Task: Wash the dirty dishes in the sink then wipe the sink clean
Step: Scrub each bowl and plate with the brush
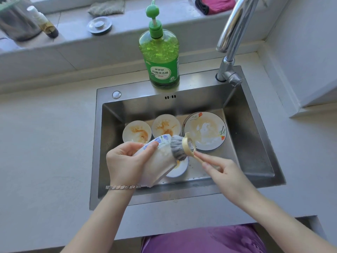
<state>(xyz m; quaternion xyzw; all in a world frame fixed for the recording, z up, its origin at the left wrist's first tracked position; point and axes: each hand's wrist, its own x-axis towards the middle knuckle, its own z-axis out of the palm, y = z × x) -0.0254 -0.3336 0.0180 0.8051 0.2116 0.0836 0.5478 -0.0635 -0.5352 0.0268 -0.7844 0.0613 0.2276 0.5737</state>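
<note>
Steel sink (248, 136), blue-flowered bowl (158, 162) and dish brush (180, 149) held above it.
Tilted, the bowl sits in the curled left grip (125, 159); the right grip (224, 172) pinches the brush's cream handle, grey head against the bowl. Below lie a left stained bowl (136, 133), a middle stained bowl (165, 125) and a floral plate (206, 128).

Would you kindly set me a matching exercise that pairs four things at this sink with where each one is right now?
Things:
1. soap bottle
2. brush
3. blue-flowered bowl
4. big plate

Places:
A. held in the left hand
B. lying in the sink
C. held in the right hand
D. standing on the sink's back rim

Pairs: 1-D, 2-C, 3-A, 4-B
</note>
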